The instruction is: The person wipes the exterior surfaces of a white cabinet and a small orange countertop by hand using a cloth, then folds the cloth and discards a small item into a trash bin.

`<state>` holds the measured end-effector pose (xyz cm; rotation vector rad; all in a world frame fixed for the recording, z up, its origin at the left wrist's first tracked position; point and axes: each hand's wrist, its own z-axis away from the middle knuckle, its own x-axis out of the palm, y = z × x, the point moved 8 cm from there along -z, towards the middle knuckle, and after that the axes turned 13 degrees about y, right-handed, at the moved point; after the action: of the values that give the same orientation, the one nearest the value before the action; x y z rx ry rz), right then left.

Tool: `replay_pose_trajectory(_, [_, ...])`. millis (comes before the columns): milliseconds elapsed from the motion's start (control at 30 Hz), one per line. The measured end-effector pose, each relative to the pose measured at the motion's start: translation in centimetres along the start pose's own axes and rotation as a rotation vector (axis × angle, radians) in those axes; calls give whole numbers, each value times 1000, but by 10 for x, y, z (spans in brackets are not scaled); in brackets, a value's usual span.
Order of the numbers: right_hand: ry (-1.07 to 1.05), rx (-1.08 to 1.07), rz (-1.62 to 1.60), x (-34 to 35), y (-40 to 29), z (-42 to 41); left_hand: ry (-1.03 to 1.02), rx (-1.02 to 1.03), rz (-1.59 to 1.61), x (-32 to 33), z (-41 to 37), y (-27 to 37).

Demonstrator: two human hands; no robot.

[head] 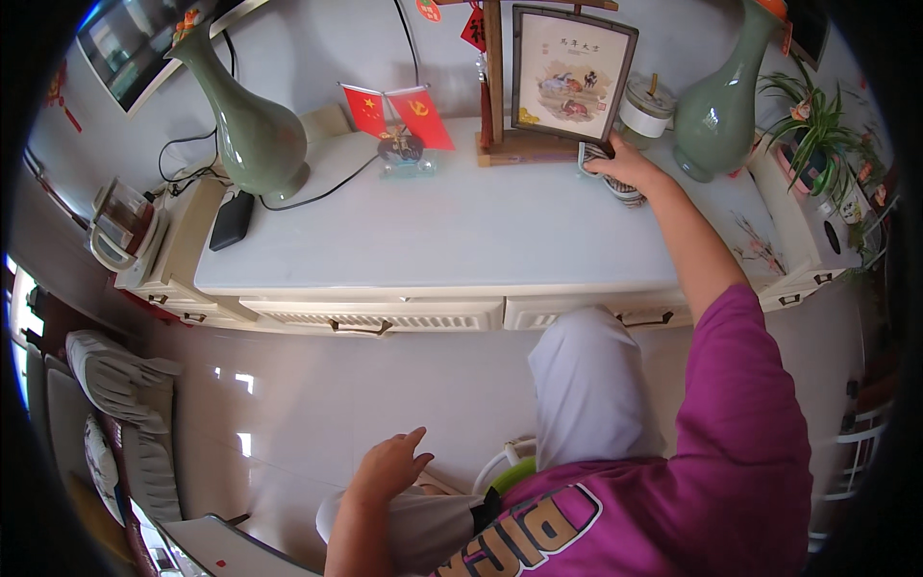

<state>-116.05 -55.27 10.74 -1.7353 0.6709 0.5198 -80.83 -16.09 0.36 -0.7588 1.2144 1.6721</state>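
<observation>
My right hand (629, 167) reaches to the back of the white cabinet top (433, 231) and grips a striped cloth (626, 193), pressed on the surface below a framed picture (573, 72). The picture hangs from a wooden stand (494, 137), its lower corner close to my fingers. Behind my hand stands a glass jar (644, 112) with a straw. A green ceramic vase (721, 115) is to the right of the hand. My left hand (395, 461) hangs over my lap with fingers apart, holding nothing.
Two small red flags (400, 112) stand on a glass base. A second green vase (259, 141), a black box-shaped device (232, 220) and cables are at the left. A glass kettle (122, 216) sits farther left, a potted plant (811, 137) at the right.
</observation>
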Motion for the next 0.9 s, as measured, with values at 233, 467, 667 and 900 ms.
replay_pose_trajectory(233, [30, -133, 198, 6, 4, -24, -25, 7, -17, 2, -6, 3])
replay_pose_trajectory(467, [16, -139, 90, 0, 20, -6, 2, 28, 5, 2, -8, 5])
replay_pose_trajectory(667, [-14, -146, 56, -10, -9, 32, 3, 19, -7, 1, 0, 2])
replay_pose_trajectory(900, [-49, -79, 41, -18, -6, 49, -19, 31, -13, 0, 3, 3])
